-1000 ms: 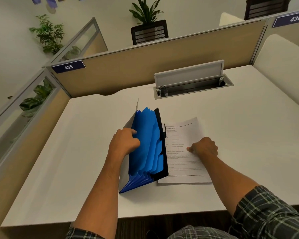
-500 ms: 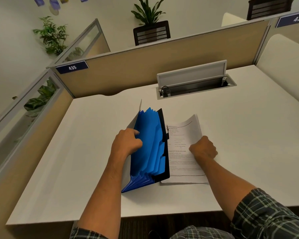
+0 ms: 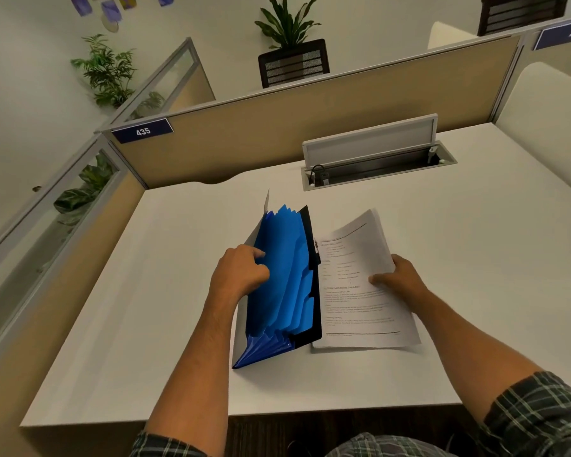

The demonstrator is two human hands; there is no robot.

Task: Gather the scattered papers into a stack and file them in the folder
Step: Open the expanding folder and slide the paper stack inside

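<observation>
A blue accordion folder (image 3: 285, 282) with a black back cover stands open on the white desk (image 3: 475, 258), its pockets fanned out. My left hand (image 3: 239, 270) grips the folder's grey front flap and holds the pockets apart. Just right of the folder is a stack of printed white papers (image 3: 353, 305). My right hand (image 3: 398, 280) grips the stack's right edge, thumb on top, and that edge is lifted off the desk while the left edge stays by the folder.
An open cable tray (image 3: 376, 166) with a raised lid is set into the desk behind the folder. Beige partition walls (image 3: 310, 127) close off the back and left sides. The desk's front edge is near my body.
My right hand went from pressing flat on the papers to gripping their right edge and lifting it. My left hand has stayed on the folder.
</observation>
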